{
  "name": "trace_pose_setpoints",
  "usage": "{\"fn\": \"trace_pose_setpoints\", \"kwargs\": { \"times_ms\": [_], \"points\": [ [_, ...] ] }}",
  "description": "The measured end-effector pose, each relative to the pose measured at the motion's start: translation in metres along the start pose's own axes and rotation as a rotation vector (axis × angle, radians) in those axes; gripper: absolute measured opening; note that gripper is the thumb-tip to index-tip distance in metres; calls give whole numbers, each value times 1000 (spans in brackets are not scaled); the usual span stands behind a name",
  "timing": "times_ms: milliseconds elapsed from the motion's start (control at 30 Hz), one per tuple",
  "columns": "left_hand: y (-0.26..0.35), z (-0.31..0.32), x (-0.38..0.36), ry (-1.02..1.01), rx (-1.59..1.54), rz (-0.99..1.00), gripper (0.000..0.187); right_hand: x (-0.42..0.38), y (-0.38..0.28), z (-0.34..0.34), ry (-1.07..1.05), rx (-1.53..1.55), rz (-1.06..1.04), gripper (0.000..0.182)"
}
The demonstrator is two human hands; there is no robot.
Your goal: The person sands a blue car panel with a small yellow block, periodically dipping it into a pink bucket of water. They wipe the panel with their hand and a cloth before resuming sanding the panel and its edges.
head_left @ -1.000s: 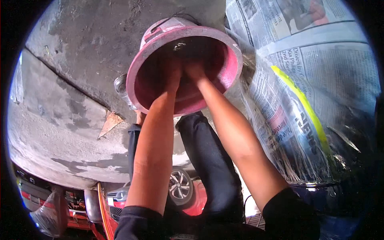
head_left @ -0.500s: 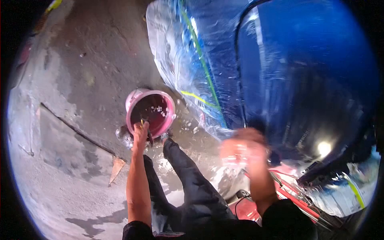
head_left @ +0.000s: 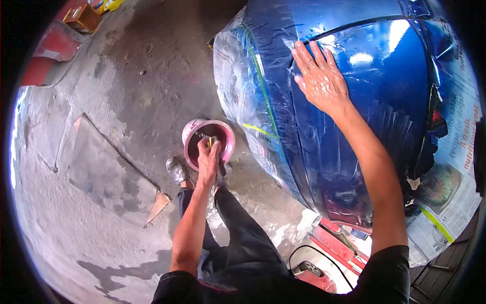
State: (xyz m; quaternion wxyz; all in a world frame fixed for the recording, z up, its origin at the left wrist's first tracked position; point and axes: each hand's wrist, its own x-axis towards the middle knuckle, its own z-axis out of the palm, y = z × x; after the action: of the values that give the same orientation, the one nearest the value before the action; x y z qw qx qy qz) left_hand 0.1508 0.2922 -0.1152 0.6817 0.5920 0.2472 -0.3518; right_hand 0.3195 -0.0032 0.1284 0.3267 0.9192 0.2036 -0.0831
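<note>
My right hand point(head_left: 323, 83) lies flat on a wet, glossy blue car body panel point(head_left: 369, 101), fingers stretched out and slightly apart. Its back glistens with water. My left hand point(head_left: 209, 152) is closed over a pink bucket point(head_left: 230, 144) on the floor. Its fingers grip a thin dark item point(head_left: 221, 166) with a yellow part showing near the fingertips; I cannot make out its kind. Inside the bucket is dark liquid. Streaks of water run down the panel below my right hand.
Masking plastic and newspaper point(head_left: 235, 76) with green and yellow tape border the car. More newspaper point(head_left: 450, 197) covers the right side. A red wheeled jack point(head_left: 316, 273) stands by my legs. A flat board point(head_left: 111, 172) lies on the wet concrete. A wooden crate point(head_left: 82, 19) sits far left.
My right hand has moved up and forward from a blurred swing near the panel's lower edge and now rests on the blue surface. My left hand stays over the bucket, still gripping the dark item.
</note>
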Motion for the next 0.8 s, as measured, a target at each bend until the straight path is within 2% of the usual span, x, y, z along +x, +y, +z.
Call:
{"fn": "trace_pose_setpoints", "kwargs": {
  "times_ms": [133, 200, 333, 400, 467, 567, 633, 800],
  "points": [
    [58, 40, -3, -47, -29, 167, 52, -49, -10, -1, -96, 92, -86, 63],
    [95, 57, -12, -113, 40, 130, 52, -76, -14, -7, -126, 131, -122, 62],
    [131, 98, -17, -102, 13, 396, 48, -139, -24, -10, -166, 129, -146, 62],
    [135, 122, -12, -20, 94, 597, 45, -171, -26, -16, -190, 167, -157, 61],
    [154, 145, -25, 43, 112, 769, 41, -199, -24, -37, -212, 297, -107, 54],
    [174, 180, -32, 80, 158, 871, 43, -242, -25, -58, -151, 515, 51, 44],
    [181, 204, -27, 136, 199, 996, 46, -272, -25, -64, -72, 588, 110, 44],
    [159, 249, -22, 249, 245, 1234, 61, -331, -24, -64, 48, 711, 194, 42]
  ]
}}
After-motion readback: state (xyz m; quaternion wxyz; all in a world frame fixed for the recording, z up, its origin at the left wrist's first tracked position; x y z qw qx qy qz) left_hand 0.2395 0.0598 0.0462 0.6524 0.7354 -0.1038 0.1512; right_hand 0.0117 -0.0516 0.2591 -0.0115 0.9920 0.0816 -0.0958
